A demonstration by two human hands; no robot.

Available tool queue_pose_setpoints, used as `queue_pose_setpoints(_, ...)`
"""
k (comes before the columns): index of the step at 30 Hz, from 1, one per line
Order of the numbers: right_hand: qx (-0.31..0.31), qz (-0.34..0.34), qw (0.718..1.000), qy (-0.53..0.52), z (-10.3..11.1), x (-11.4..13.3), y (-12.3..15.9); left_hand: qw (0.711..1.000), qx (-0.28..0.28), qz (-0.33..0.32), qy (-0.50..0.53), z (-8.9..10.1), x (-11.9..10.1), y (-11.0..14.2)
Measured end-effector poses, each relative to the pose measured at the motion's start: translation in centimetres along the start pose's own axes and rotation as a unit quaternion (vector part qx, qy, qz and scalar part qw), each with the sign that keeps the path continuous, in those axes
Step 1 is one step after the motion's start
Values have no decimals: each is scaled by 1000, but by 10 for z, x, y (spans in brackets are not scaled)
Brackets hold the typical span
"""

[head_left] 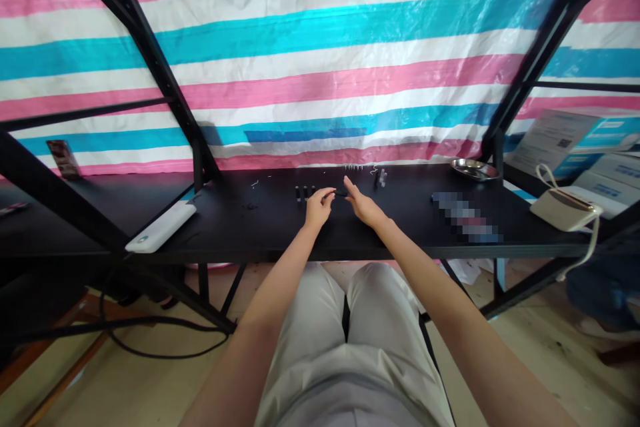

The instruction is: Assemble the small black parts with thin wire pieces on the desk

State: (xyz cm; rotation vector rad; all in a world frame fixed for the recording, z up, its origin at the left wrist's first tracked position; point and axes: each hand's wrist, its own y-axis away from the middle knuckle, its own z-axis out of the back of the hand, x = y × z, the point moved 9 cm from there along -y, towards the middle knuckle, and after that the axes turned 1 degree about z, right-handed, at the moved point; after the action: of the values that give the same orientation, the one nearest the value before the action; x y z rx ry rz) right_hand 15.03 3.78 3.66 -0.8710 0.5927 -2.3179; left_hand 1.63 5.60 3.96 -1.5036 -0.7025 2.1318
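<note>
My left hand (319,208) is closed in a pinch over the black table (240,230). Between its fingertips is a thin, dark, stick-like piece (341,194), too small to identify. My right hand (365,207) is close by on the right, fingers stretched out, near the far end of that piece; whether it touches is unclear. Short black cylinders (298,194) stand in a row just left of my left hand, partly hidden by it. Beyond my hands lie a row of tiny pale parts (354,167) and some clear plastic pieces (383,178).
A shiny metal dish (475,170) sits at the back right, with a blurred-out flat item (465,217) nearer. A cream pouch (567,208) and boxes (565,137) are far right. On the left lies a white oblong device (163,227); small black bits (249,206) are scattered on the tabletop.
</note>
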Motion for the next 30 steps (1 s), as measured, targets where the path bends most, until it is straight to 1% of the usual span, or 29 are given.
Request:
queue_pose_setpoints(4,15,-10,1000,4,-2,-2,1,1000,13,12,9,-2,-1,0)
queue_pose_setpoints(14,36,-4,998,44,-6,-3,2,998,58,21,19,-9,-3,2)
queue_pose_setpoints(20,18,8,998,59,-6,-1,1,998,50,26,8,-8,-3,2)
queue_pose_setpoints(23,5,3,997,79,-5,-3,0,998,50,24,-3,-8,-5,3)
queue_pose_setpoints(27,19,-9,991,130,-5,-3,0,998,61,11,-12,-11,-7,4)
queue_pose_setpoints(30,25,-4,987,160,-4,0,1,998,59,1,-19,-11,-7,3)
